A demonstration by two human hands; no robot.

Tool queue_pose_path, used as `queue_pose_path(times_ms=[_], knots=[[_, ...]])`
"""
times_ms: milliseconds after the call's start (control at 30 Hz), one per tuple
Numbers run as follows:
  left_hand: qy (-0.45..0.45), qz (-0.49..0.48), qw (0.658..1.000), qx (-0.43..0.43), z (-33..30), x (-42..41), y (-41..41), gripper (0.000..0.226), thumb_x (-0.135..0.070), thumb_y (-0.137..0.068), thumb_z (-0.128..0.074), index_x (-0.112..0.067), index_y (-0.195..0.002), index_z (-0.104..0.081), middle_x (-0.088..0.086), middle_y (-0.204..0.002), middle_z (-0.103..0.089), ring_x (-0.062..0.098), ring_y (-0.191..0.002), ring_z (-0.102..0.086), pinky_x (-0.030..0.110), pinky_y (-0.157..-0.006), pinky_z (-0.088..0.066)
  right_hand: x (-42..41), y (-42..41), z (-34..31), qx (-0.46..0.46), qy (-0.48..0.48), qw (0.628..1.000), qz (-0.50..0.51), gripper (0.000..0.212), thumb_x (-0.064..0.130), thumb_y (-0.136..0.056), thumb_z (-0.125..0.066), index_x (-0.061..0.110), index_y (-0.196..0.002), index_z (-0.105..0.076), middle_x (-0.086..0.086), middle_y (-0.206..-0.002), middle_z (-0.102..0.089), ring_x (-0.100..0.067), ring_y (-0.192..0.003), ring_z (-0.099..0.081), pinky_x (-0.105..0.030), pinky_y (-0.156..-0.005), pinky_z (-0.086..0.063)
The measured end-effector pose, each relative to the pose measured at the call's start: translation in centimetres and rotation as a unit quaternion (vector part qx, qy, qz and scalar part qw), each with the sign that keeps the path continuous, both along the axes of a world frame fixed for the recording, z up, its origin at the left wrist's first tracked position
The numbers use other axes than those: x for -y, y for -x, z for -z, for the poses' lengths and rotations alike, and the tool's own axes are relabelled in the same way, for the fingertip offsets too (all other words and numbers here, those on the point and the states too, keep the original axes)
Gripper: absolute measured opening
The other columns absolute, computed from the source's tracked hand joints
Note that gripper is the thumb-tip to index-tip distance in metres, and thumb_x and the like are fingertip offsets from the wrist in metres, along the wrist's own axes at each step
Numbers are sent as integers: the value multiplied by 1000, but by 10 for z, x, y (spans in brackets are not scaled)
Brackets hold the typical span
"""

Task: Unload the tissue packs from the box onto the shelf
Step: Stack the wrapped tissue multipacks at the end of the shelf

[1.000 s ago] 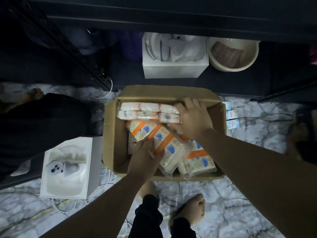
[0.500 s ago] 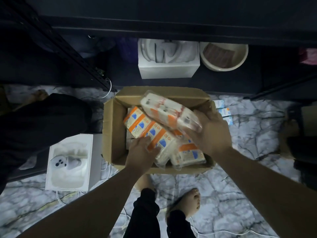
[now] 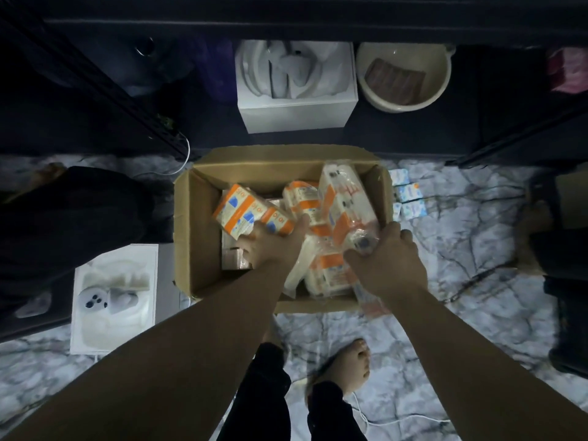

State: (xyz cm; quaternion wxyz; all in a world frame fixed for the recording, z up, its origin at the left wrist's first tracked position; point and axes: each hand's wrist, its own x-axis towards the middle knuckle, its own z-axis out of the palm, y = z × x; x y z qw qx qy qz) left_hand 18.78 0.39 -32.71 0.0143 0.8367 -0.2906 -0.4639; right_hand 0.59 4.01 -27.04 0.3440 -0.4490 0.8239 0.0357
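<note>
An open cardboard box [image 3: 197,237] sits on the marble floor below me, holding several orange-and-white tissue packs. My left hand [image 3: 273,246] grips one orange pack [image 3: 245,211], lifted and tilted at the box's left middle. My right hand [image 3: 386,265] is closed on the near end of a long white-and-orange pack [image 3: 342,198] that stands tilted along the box's right wall. More packs [image 3: 327,275] lie under both hands. The dark shelf [image 3: 397,128] runs across the far side, just beyond the box.
On the shelf stand a white box [image 3: 296,113] and a beige basin [image 3: 404,78]. Another white box [image 3: 114,297] lies on the floor left of the carton. Small blue packets [image 3: 409,198] lie right of it. White cables and my bare foot [image 3: 346,367] are near.
My right hand pulled the long pack up from the box's back row and swung it over to the right wall. My left hand raised an orange pack higher at the left.
</note>
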Motion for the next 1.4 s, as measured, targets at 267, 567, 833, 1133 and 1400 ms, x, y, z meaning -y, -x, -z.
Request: queue_pose_path(times_ms=[267,567,833,1133,1400], knots=[[39,-54,996,-50,-7,-12,-9,98,-59,-75,-78,-34,-158,-33,12,-152,-28,37,-131,-47,41,-106,-41,4,-4,-5,20,5,1000,-7,80,59,-88,-65,35,-154,-27,-4,-132,-62,-34,-115,-63,-44,-86,-52],[139,-72,980,-120,-93,-43,-43,31,-39,-73,-79,-60,-88,-63,-13,-114,-58,14,-110,-60,34,-103,-49,-33,-4,-67,95,103,990,28,64,56,-90,-67,40,-145,-40,0,-114,-70,-29,-98,-69,-41,-73,-57],[268,6,952,-148,-245,-71,-74,76,-27,-73,-87,-44,-141,-56,-18,-129,-56,-5,-110,-63,29,-95,-56,-51,2,-222,212,235,947,53,61,43,-92,-75,52,-145,-46,26,-109,-72,3,-95,-70,-25,-75,-57],[493,108,852,-137,-441,-99,-81,87,-45,-66,-81,-45,-146,-48,-12,-150,-39,-5,-137,-44,9,-98,-47,-62,11,-407,328,371,868,31,56,15,-91,-79,48,-131,-57,24,-117,-72,1,-107,-71,-30,-84,-61],[623,132,757,-146,-556,-93,-63,87,-38,-72,-81,-16,-150,-49,7,-154,-38,7,-145,-42,11,-100,-48,-48,23,-505,324,468,822,33,63,26,-83,-84,47,-134,-54,31,-116,-70,5,-105,-69,-20,-78,-61]])
